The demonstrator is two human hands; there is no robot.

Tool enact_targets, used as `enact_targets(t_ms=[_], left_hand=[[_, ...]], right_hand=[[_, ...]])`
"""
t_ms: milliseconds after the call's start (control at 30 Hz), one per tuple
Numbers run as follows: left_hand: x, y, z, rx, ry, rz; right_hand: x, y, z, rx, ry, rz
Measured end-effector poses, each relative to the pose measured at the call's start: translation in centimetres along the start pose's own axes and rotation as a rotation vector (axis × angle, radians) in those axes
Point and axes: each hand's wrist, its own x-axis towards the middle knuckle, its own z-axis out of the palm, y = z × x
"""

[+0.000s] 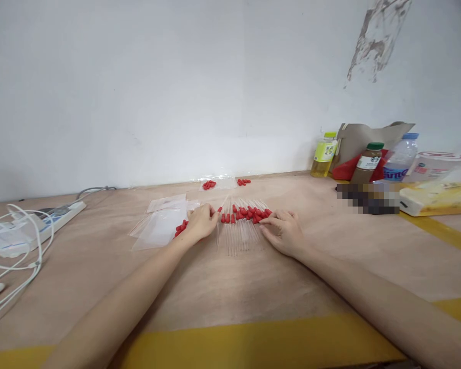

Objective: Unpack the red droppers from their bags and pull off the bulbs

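Note:
A pile of thin clear tubes (236, 243) with red bulb-shaped caps (249, 211) lies between my hands, the tubes pointing both toward and away from me. My left hand (202, 223) is closed at the pile's left edge, its fingertips pinching a tube by the red cap (219, 209). On the other side, my right hand (284, 233) has thumb and fingers drawn together against the caps at the right end. Exactly what those fingers grip is partly hidden. More red caps (180, 228) show beside my left wrist.
Clear plastic bags (159, 230) lie left of the pile. Loose red pieces (209, 185) sit near the wall by clear plastic film (225, 181). A power strip (61, 223) with white cables (38, 256) is far left. Bottles (325, 154) and a tissue pack (434, 199) stand right.

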Motion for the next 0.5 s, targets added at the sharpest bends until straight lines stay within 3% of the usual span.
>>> enact_targets(t_ms=[67,133,267,367,500], left_hand=[[-2.0,-0.8,-0.7,-0.017,0.03,0.056],[-4.3,-1.6,-1.0,-0.049,0.089,0.214],[-7.8,-2.7,-0.1,-0.088,0.23,0.514],[-8.8,-2.5,0.7,-0.133,0.286,0.619],[-8.9,-1.8,1.1,-0.166,0.312,0.684]], right_hand=[[0.0,-0.1,-0.1,-0.018,0.068,-0.011],[0.1,-0.5,-0.3,-0.049,0.127,-0.046],[0.0,-1.9,-0.6,-0.07,0.054,-0.22],[-0.3,-2.7,-0.4,-0.055,-0.025,-0.342],[-0.6,-3.3,0.5,-0.043,-0.063,-0.394]])
